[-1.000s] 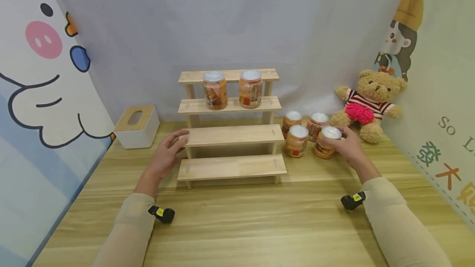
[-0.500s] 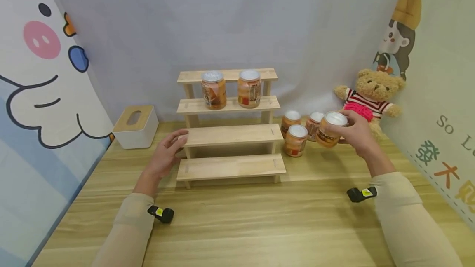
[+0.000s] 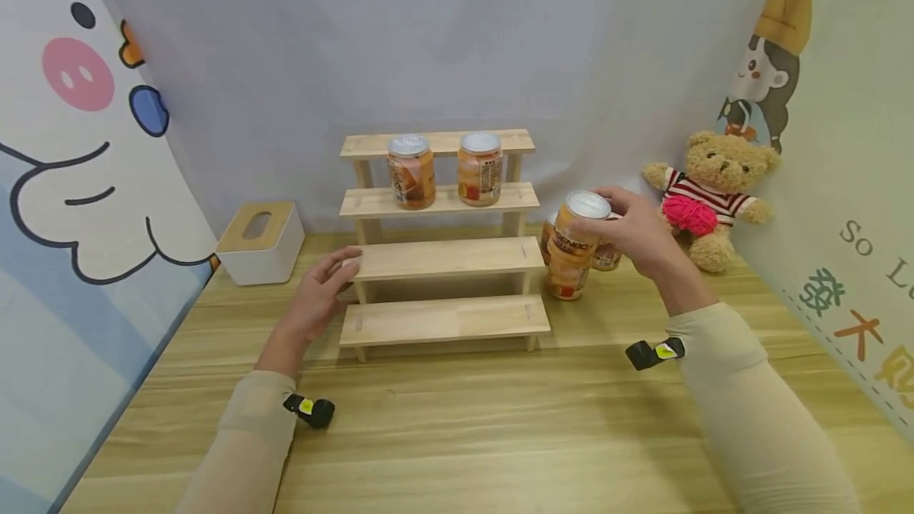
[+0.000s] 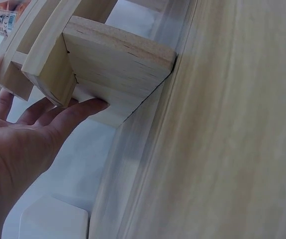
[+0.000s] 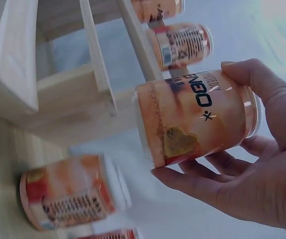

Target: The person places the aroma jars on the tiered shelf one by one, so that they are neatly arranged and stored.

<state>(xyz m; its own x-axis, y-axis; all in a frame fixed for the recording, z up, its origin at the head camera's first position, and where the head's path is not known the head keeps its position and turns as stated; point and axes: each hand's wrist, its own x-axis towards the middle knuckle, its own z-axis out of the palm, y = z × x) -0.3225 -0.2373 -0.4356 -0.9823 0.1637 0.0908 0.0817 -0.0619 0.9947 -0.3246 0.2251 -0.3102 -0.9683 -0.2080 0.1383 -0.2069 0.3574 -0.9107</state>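
Observation:
My right hand (image 3: pixel 638 235) holds an orange-labelled can (image 3: pixel 577 230) with a silvery lid, raised and slightly tilted. In the right wrist view, thumb and fingers wrap the can (image 5: pixel 197 119) near its lid end. Below and partly behind it, another can (image 3: pixel 567 282) stands on the table. My left hand (image 3: pixel 319 296) rests against the left end of a four-step wooden display stand (image 3: pixel 446 258). In the left wrist view its fingertips touch the stand's side board (image 4: pixel 113 62). Two similar cans, the left can (image 3: pixel 412 177) and the right can (image 3: pixel 480 173), stand on the second step from the top.
Two more cans, partly hidden by the held one, stand right of the stand; one is the rear can (image 3: pixel 607 258). A tissue box (image 3: pixel 274 260) sits at the left. A teddy bear (image 3: pixel 721 189) leans at the back right. A curtain (image 3: pixel 286 62) hangs behind.
My right hand has lifted the can off the table and carried it left and up towards the stand, now overlapping the other cans. The left hand has stayed on the stand.

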